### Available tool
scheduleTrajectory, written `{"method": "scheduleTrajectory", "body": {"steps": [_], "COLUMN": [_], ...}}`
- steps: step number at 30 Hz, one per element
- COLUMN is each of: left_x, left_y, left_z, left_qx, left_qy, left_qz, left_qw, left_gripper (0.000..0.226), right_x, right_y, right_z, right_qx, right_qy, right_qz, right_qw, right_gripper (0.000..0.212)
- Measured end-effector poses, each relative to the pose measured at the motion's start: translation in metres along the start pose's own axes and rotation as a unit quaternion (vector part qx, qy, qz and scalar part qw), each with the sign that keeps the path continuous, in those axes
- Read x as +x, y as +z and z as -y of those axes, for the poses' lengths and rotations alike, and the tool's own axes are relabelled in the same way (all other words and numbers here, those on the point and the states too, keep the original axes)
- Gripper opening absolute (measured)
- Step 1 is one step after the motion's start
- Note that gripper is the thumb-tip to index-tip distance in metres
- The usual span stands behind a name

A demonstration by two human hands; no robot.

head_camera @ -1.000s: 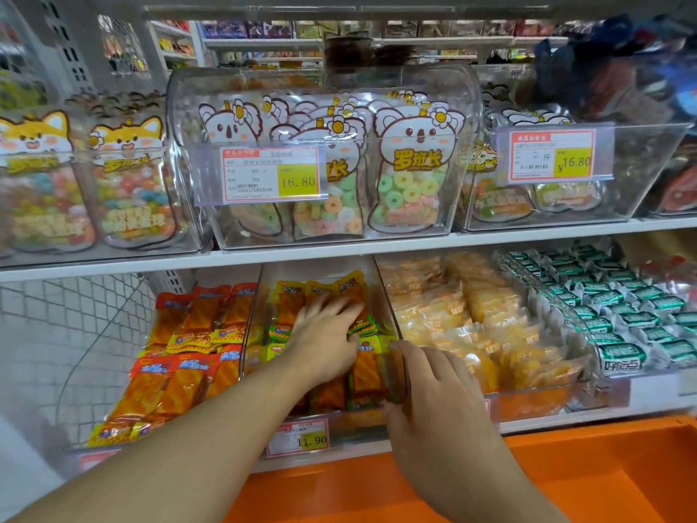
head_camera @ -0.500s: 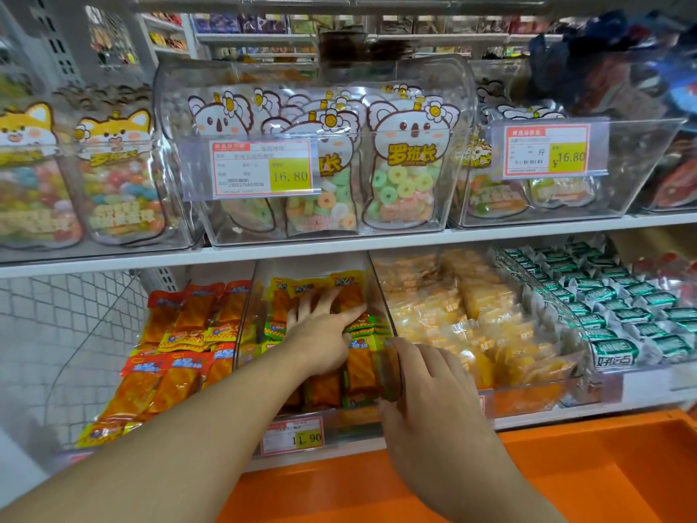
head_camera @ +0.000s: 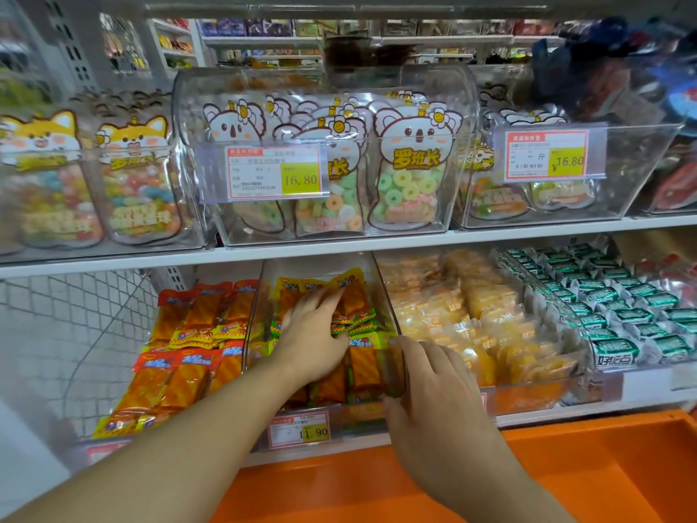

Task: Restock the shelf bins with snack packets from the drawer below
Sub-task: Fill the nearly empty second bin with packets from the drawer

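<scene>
A clear plastic bin (head_camera: 381,292) on the lower shelf holds several orange, yellow and green snack packets (head_camera: 358,364). My left hand (head_camera: 313,334) lies inside the bin with its fingers spread flat on the packets. My right hand (head_camera: 433,386) is at the bin's front right corner, its fingers curled over the clear wall. The orange drawer (head_camera: 565,477) sticks out below the shelf; its contents are out of sight.
Left of the bin, orange and red packets (head_camera: 188,334) lie loose. To the right are bins of pale yellow packets (head_camera: 471,318) and green-wrapped sweets (head_camera: 622,315). The upper shelf (head_camera: 113,260) carries clear bins of animal-shaped candy bags (head_camera: 411,175). A price tag (head_camera: 300,430) fronts the bin.
My left hand has slid a little deeper over the packets in the bin. My right hand stays at the bin's front corner.
</scene>
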State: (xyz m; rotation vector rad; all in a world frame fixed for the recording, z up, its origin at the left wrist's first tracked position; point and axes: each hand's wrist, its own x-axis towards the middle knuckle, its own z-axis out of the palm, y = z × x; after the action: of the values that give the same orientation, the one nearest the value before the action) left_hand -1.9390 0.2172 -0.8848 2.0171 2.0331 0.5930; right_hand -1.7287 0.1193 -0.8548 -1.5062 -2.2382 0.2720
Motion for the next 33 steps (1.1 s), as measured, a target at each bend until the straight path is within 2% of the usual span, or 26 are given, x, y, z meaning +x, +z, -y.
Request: {"method": "scheduleTrajectory", "body": {"steps": [4, 9, 13, 17, 21, 25, 27, 30, 33], "left_x": [-0.032, -0.098, -0.166, -0.239, -0.294, -0.322, -0.323, -0.309, -0.285], "left_y": [-0.017, -0.042, -0.049, -0.027, 0.025, 0.076, 0.097, 0.127, 0.157], "left_z": [-0.010, -0.021, -0.018, 0.008, 0.071, 0.131, 0.150, 0.167, 0.180], "left_qx": [-0.087, -0.145, -0.221, -0.293, -0.259, -0.184, -0.162, -0.123, -0.089], "left_qy": [0.018, 0.066, 0.076, 0.020, -0.091, -0.182, -0.193, -0.187, -0.140], "left_qz": [-0.021, -0.075, -0.092, -0.068, 0.007, 0.085, 0.111, 0.141, 0.174], "left_qw": [0.996, 0.984, 0.968, 0.953, 0.961, 0.962, 0.961, 0.964, 0.971], "left_gripper": [0.074, 0.064, 0.054, 0.041, 0.034, 0.031, 0.033, 0.041, 0.059], "right_x": [-0.003, -0.019, -0.044, -0.078, -0.115, -0.145, -0.150, -0.147, -0.142], "right_y": [-0.004, -0.012, -0.007, 0.020, 0.076, 0.139, 0.167, 0.206, 0.247], "right_z": [0.003, 0.012, 0.024, 0.035, 0.037, 0.026, 0.018, 0.009, 0.004], "right_qx": [-0.004, 0.006, 0.048, 0.058, 0.023, -0.033, -0.054, -0.056, -0.042], "right_qy": [-0.010, -0.059, -0.095, -0.077, -0.042, -0.007, 0.006, 0.029, 0.048], "right_qz": [-0.008, -0.034, 0.009, 0.111, 0.231, 0.374, 0.414, 0.427, 0.431], "right_qw": [1.000, 0.998, 0.994, 0.989, 0.972, 0.927, 0.909, 0.902, 0.900], "right_gripper": [0.062, 0.049, 0.045, 0.042, 0.045, 0.058, 0.063, 0.066, 0.064]}}
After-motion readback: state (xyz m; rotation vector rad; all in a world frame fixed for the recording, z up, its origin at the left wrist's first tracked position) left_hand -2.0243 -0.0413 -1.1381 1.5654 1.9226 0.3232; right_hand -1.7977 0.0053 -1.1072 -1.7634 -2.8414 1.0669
